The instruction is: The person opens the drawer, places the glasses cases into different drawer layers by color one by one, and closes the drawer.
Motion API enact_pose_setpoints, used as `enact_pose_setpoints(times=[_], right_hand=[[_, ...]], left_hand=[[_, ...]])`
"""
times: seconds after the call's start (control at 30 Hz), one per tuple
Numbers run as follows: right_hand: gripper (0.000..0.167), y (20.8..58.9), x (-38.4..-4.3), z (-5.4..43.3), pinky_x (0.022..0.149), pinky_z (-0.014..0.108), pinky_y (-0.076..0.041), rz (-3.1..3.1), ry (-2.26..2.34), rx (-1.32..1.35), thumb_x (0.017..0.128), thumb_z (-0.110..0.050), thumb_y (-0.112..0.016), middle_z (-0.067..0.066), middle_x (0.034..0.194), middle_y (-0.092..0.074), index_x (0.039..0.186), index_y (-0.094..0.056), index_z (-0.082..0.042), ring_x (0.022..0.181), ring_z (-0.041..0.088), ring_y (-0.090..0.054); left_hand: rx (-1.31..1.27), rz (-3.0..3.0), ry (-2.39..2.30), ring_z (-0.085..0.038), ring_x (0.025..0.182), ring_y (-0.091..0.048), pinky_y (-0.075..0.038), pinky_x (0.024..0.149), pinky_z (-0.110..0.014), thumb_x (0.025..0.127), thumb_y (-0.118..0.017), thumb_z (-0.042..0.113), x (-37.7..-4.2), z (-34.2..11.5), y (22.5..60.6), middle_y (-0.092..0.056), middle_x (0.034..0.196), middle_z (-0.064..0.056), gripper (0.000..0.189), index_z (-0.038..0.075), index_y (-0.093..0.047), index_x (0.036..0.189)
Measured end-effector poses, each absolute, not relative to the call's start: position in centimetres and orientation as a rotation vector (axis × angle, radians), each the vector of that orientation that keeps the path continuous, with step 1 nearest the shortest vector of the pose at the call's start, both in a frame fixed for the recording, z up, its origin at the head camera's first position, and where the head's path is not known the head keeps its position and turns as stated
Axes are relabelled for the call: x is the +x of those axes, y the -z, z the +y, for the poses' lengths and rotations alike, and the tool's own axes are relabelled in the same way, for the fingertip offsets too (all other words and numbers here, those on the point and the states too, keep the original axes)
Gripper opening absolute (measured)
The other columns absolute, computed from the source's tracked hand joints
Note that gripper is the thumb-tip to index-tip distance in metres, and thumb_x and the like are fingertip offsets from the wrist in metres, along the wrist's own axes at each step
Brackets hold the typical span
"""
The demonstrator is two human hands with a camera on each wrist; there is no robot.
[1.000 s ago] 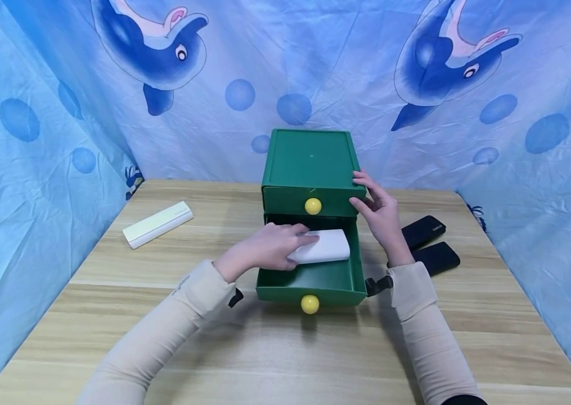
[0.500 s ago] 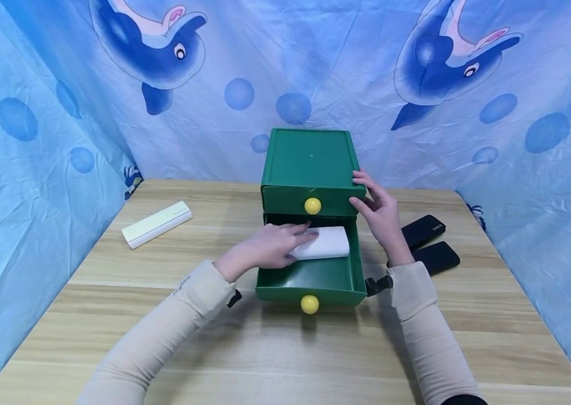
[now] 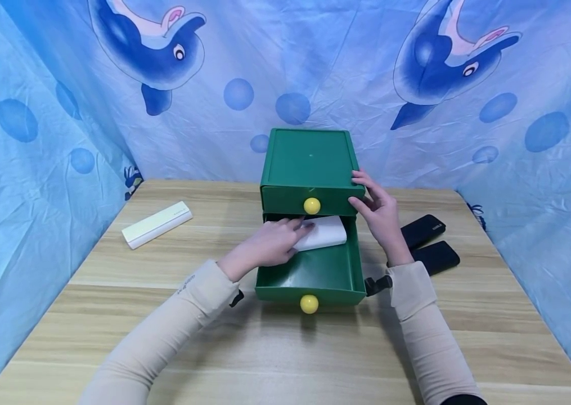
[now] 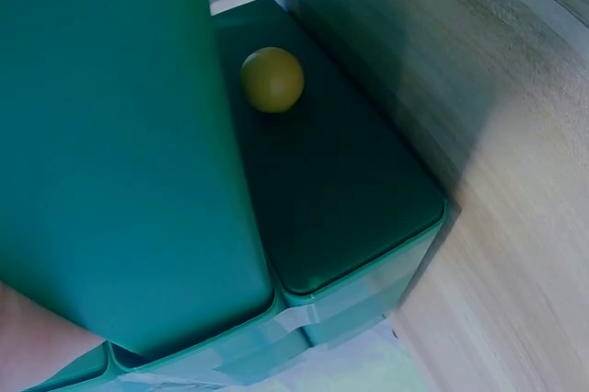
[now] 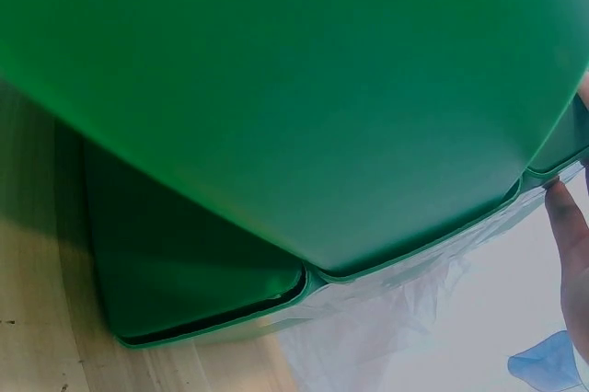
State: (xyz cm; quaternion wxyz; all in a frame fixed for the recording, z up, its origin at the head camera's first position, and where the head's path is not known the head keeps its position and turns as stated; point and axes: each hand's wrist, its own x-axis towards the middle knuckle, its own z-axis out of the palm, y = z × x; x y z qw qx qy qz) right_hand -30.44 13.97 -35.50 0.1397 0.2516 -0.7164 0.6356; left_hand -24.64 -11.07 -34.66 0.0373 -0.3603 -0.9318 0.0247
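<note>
A green drawer cabinet (image 3: 310, 160) with yellow knobs stands at the table's back middle. Its middle drawer (image 3: 310, 295) is pulled out. Inside, toward the back left, my left hand (image 3: 272, 242) grips the left end of a white power bank (image 3: 328, 232); its fingers lie on top, and its back edge is partly under the upper drawer (image 3: 285, 199). My right hand (image 3: 381, 214) holds the cabinet's upper right front corner, thumb at the front and fingers along the side. The left wrist view shows a lower drawer (image 4: 340, 180), pushed in, under the pulled-out one.
A pale yellow-white power bank (image 3: 157, 225) lies on the wooden table (image 3: 295, 360) at the left. Two black power banks, a rear one (image 3: 422, 232) and a front one (image 3: 437, 259), lie to the right, partly behind my right wrist. A blue dolphin-print curtain (image 3: 315, 56) surrounds the table.
My left hand has pushed the white power bank deeper toward the back of the drawer, and it has turned slightly. My right hand stays at the cabinet's corner.
</note>
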Motion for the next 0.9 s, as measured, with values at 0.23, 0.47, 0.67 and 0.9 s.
enact_pose_setpoints(times=[0.23,0.47,0.67,0.9], right_hand=[[0.039,35.42,-30.46,13.89,0.111,0.049,-0.038,-2.073,-1.829,0.741,0.094,-0.012,-0.063,0.002,0.15,-0.047,0.132,-0.057,-0.006,0.146,0.014,-0.031],[0.039,35.36,-30.38,13.95,0.111,0.05,-0.037,-2.07,-1.839,0.733,0.094,-0.012,-0.063,0.002,0.149,-0.047,0.132,-0.057,-0.006,0.147,0.014,-0.03],[0.039,35.33,-30.31,13.86,0.111,0.049,-0.038,-2.082,-1.833,0.723,0.094,-0.012,-0.063,0.002,0.15,-0.046,0.132,-0.057,-0.007,0.147,0.013,-0.03],[0.039,35.53,-30.45,13.95,0.111,0.049,-0.038,-2.074,-1.838,0.724,0.094,-0.012,-0.063,0.002,0.15,-0.047,0.132,-0.058,-0.007,0.146,0.013,-0.031]], left_hand=[[-1.031,-2.825,-0.065,-0.03,0.114,-0.058,-0.057,0.077,-0.043,0.092,-0.064,0.02,-24.53,-10.98,34.85,-0.054,0.136,-0.014,0.054,0.01,-0.048,0.143],[-1.005,-2.821,-0.07,-0.029,0.112,-0.059,-0.058,0.075,-0.043,0.091,-0.066,0.022,-24.58,-10.71,34.79,-0.056,0.134,-0.013,0.054,0.012,-0.05,0.142],[-1.0,-2.817,-0.05,-0.029,0.111,-0.06,-0.058,0.073,-0.042,0.09,-0.067,0.022,-24.58,-10.74,34.77,-0.057,0.133,-0.013,0.055,0.012,-0.051,0.141],[-0.962,-2.875,0.09,-0.029,0.117,-0.058,-0.057,0.081,-0.043,0.089,-0.069,0.021,-24.5,-10.85,34.43,-0.055,0.138,-0.01,0.055,0.014,-0.051,0.141]])
